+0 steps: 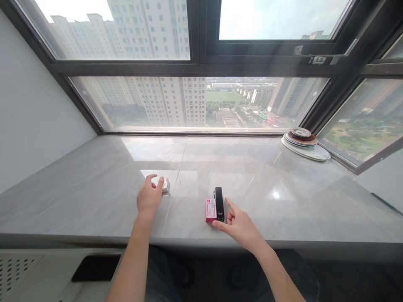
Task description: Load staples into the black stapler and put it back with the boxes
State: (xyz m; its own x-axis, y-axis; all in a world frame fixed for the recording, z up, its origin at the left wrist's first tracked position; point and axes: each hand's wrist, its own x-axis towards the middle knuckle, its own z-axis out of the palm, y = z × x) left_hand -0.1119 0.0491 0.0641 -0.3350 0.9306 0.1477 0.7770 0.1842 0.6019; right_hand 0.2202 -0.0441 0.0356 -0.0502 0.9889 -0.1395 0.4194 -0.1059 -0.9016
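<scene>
My left hand (150, 197) is at a small white box with reddish print (166, 186) on the grey marble-look sill. Its thumb and index finger are spread, the thumb overlapping the box; whether it touches cannot be made out. A black stapler (219, 204) lies lengthwise on the sill, right beside a red-and-white box (210, 209). Just right of the stapler is my right hand (241, 224), thumb and index finger apart and the other fingers curled. The thumb tip reaches the near end of the stapler and box without gripping either one.
A stack of plates (304, 144) stands in the far right corner by the window. The stone sill (103, 201) ends at a front edge close to my body. Below it on the left is a black flat object (96, 268) on a pale perforated surface.
</scene>
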